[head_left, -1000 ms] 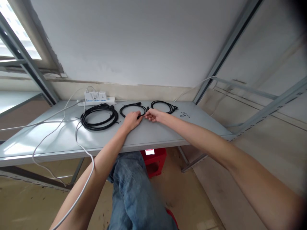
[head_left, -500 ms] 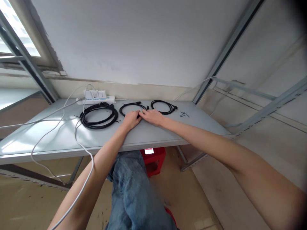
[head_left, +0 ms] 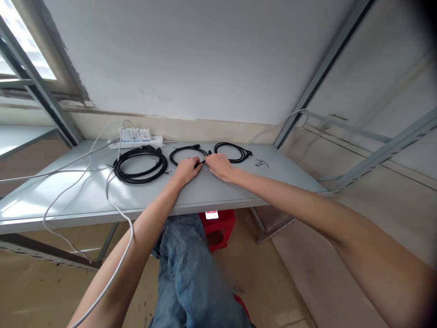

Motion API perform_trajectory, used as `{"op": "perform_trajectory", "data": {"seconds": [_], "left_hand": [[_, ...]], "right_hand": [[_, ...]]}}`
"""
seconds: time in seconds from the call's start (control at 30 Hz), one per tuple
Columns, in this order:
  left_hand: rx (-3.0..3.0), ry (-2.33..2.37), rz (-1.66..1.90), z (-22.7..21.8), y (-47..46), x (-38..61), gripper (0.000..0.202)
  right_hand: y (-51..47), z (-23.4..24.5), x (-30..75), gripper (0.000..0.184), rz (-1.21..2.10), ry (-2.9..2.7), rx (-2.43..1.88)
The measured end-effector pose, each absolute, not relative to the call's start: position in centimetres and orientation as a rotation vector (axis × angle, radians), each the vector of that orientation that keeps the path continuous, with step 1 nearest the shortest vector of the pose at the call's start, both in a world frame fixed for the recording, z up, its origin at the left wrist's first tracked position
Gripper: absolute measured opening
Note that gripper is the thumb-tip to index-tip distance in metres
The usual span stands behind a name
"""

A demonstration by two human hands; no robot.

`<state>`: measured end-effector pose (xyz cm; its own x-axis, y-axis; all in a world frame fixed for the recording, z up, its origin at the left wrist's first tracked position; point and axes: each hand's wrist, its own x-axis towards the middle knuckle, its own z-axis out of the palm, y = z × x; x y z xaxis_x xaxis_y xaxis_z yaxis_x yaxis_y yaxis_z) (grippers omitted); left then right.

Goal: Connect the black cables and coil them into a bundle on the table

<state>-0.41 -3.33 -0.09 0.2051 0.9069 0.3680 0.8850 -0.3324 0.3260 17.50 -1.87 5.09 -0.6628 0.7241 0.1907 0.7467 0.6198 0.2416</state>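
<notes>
Three black cable coils lie in a row on a grey metal shelf (head_left: 85, 196). The thick left coil (head_left: 140, 164) is the largest. My left hand (head_left: 187, 169) rests on the near edge of the thin middle coil (head_left: 182, 152), fingers closed on the cable. My right hand (head_left: 220, 165) meets it from the right, fingertips pinched at the same spot on the cable. The thin right coil (head_left: 232, 151) lies just behind my right hand, untouched.
A white power strip (head_left: 136, 139) with plugged adapters sits at the back left, white cords (head_left: 73, 187) trailing over the shelf edge. A small black twist tie (head_left: 261, 163) lies to the right. A red stool (head_left: 218, 225) stands below, beside my jeans-clad leg.
My right hand went down flat beside the left, then drew back a little to the right, and now pinches the cable. The left hand has hardly moved.
</notes>
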Motion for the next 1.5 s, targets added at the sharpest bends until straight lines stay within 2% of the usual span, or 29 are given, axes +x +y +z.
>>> {"op": "perform_trajectory", "data": {"seconds": [0.1,0.2,0.3,0.4,0.53,0.6,0.67,0.8,0.93,1.03,1.13,1.3,1.5], "left_hand": [[2.419,1.767,0.783,-0.1,-3.2,-0.5,0.029],[2.419,1.758,0.777,-0.2,-3.2,-0.5,0.029],[2.412,1.748,0.791,-0.2,-3.2,-0.5,0.03],[2.408,1.749,0.785,-0.1,-3.3,-0.5,0.029],[2.423,1.77,0.761,0.2,-3.7,-0.4,0.03],[2.424,1.795,0.758,0.5,-3.9,-0.2,0.032],[2.414,1.846,0.762,0.7,-4.2,-0.1,0.038],[2.411,1.946,0.696,1.2,-4.7,0.3,0.044],[2.432,1.973,0.58,1.1,-4.6,0.4,0.036],[2.394,2.066,0.599,0.7,-4.1,0.3,0.032],[2.39,2.097,0.644,0.3,-3.5,-0.1,0.03],[2.421,2.103,0.685,0.1,-3.2,-0.3,0.037],[2.421,2.041,0.78,0.0,-3.4,-0.1,0.045]], "right_hand": [[-1.8,5.4,16.8,0.014,-0.055,-2.466,-1.527],[-1.2,6.1,16.2,0.012,0.673,-2.076,-1.773],[-0.4,6.7,15.9,0.018,1.319,-1.613,-1.791],[0.1,6.9,16.1,0.025,1.638,-1.347,-1.745],[0.4,6.6,17.0,0.022,1.772,-1.326,-1.636],[0.3,6.2,17.8,0.023,1.709,-1.37,-1.555],[0.2,5.7,18.7,0.031,1.502,-1.391,-1.499],[-0.8,3.6,21.2,0.036,0.946,-1.554,-1.443],[-1.4,1.2,24.5,0.027,0.165,-1.969,-1.309],[-0.6,0.2,26.1,0.041,-0.175,-2.215,-1.229],[1.0,-0.1,26.2,0.047,-0.205,-2.277,-1.361],[3.6,-0.1,25.2,0.027,-0.138,-2.264,-1.557],[4.8,0.7,24.1,0.022,-0.139,-2.336,-1.701]]}}
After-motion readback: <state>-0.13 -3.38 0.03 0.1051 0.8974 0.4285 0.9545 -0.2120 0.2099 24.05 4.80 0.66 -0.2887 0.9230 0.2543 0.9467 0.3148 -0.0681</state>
